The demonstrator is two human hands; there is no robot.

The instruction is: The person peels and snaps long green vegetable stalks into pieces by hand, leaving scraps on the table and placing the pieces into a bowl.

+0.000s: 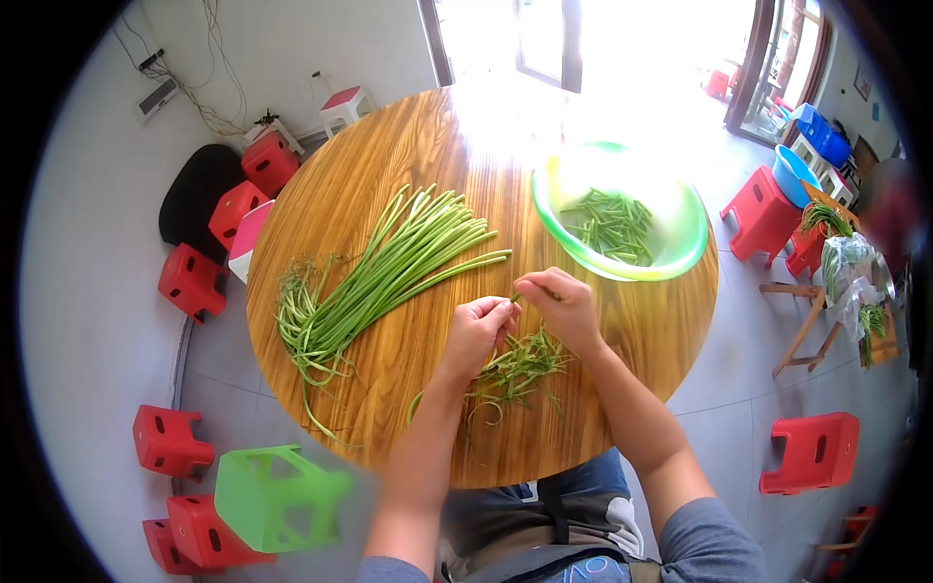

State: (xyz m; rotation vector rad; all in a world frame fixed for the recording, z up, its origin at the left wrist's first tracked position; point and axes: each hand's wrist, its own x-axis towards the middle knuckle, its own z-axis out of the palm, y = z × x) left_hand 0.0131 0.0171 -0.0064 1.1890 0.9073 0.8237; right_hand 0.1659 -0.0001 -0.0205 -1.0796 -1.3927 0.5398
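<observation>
My left hand (476,335) and my right hand (566,309) come together over the near middle of the table, both with fingers pinched. A short bit of green garlic scape (515,298) shows between their fingertips; the rest of it is hidden by the fingers. Below the hands lies a loose pile of thin, curled green scraps (525,369). To the left spreads a large bunch of long garlic scapes (389,267), with thin, tangled tips toward the lower left. Beyond my right hand stands a green-rimmed basin (686,255) holding short cut pieces of scape (614,225).
The round wooden table (641,360) has its near edge at my lap. Red plastic stools (194,282) stand around it, along with a green stool (258,496) at lower left. On the right, a wooden stand (807,325) carries greens and plastic bags. Bright light enters through the doorway.
</observation>
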